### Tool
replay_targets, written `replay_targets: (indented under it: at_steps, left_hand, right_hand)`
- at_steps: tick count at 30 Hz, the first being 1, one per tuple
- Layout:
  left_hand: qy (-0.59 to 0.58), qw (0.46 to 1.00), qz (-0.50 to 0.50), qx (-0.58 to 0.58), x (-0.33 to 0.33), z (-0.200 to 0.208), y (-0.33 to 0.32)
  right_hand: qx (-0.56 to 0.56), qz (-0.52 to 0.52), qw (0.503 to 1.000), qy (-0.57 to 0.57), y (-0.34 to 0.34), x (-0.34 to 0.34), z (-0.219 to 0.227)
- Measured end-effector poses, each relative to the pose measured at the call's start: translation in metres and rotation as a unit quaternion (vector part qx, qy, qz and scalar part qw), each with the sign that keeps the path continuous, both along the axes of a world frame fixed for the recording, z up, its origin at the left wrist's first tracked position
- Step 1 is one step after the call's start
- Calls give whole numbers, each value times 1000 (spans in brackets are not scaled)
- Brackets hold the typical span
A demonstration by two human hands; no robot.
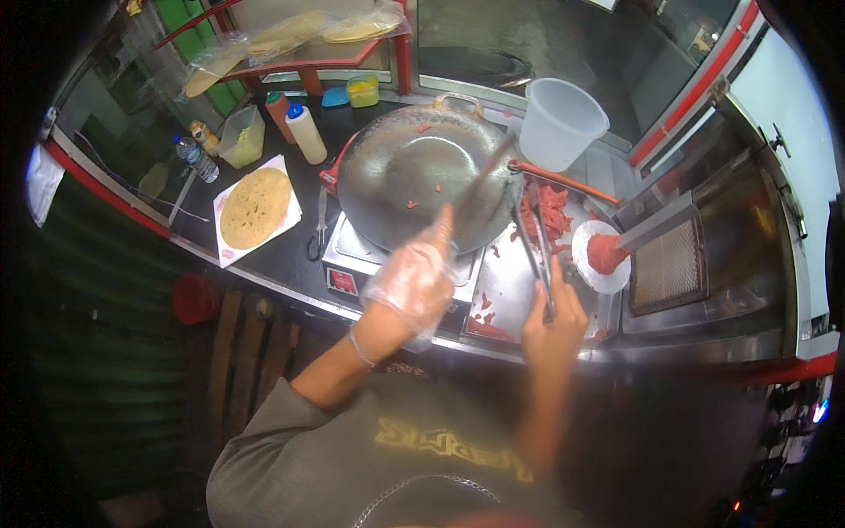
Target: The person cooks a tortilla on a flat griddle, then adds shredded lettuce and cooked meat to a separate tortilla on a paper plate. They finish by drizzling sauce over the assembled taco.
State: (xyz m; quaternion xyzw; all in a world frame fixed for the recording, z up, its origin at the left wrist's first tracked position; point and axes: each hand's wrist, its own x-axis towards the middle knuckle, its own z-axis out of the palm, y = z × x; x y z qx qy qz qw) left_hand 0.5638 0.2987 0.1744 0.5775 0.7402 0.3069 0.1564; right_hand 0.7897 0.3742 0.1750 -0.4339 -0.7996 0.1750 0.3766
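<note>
Head view: what does the right hand [554, 321] hold?
– Tongs [530, 246], pinched at their near end, reaching toward the shredded red meat [553, 209] on the metal tray [502, 286], right of the pan [378, 167]. That likely spares bare fingers.
– And the left hand [412, 280]?
– Wrapped in clear plastic, probably for cleanliness, over the pan's near edge. A long blurred thing [487, 173] slants beyond it; whether the hand grips that, nobody can tell.
– What stands in the way?
– An orange handle [563, 182] juts right over the meat's far side, before a white tub [562, 123]. Left on the desk [293, 255], flatbread [255, 209] lies on paper, well apart.
</note>
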Motion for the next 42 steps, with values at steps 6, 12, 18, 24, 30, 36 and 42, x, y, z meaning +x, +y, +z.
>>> replay_targets:
  at_steps: [6, 12, 18, 24, 30, 36, 42]
  left_hand:
    - [252, 961, 110, 8, -80, 18, -10]
    - [188, 954, 95, -212, -74, 25, 0]
    - [120, 985, -41, -117, -29, 16, 10]
    - [53, 989, -135, 1, -24, -1, 15]
    - [-78, 993, -69, 51, -114, -13, -59]
    - [11, 992, -76, -100, -127, 1, -63]
    - [49, 979, -170, 99, -86, 6, 11]
  right_hand:
    - [-35, 160, 986, -24, -33, -74, 0]
    - [-28, 48, 992, -112, -28, -97, -19]
    - [12, -73, 996, -58, 4, -61, -29]
    - [21, -154, 986, -51, 6, -48, -12]
    - [-3, -13, 1000, -5, -37, -90, -2]
    - [-74, -80, 992, -63, -43, -120, -18]
    - [-33, -200, 979, -13, -21, -86, -10]
